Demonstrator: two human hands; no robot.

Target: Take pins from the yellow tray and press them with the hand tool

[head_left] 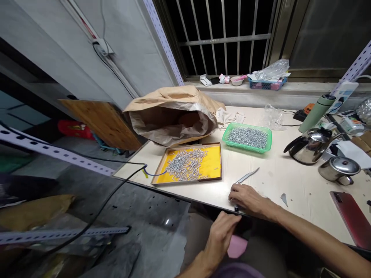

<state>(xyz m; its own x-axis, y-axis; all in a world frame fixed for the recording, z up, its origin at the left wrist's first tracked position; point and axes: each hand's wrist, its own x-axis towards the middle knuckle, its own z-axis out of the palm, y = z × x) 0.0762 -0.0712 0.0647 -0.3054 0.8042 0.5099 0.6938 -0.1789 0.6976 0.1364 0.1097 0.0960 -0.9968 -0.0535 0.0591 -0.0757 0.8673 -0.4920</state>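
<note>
My right hand [247,197] rests at the table's front edge with its fingers curled down. What they hold, if anything, is hidden. A slim, pointed metal tool [247,175] lies just beyond the fingertips; whether I touch it I cannot tell. Below that hand a small dark piece [237,208] shows at the edge. My left hand [222,233] is in front of the edge, over my lap, fingers pressed together; no object is visible in them. Left of the hands, small metal pins or screws [184,164] lie heaped in a shallow yellow-bottomed tray [213,156].
A green basket [269,141] holds many similar metal pieces. Behind the tray lies an open brown paper sack [174,96]. To the right are a steel kettle [308,144], a lidded steel cup [337,170], a green bottle [317,112] and a red phone [350,218].
</note>
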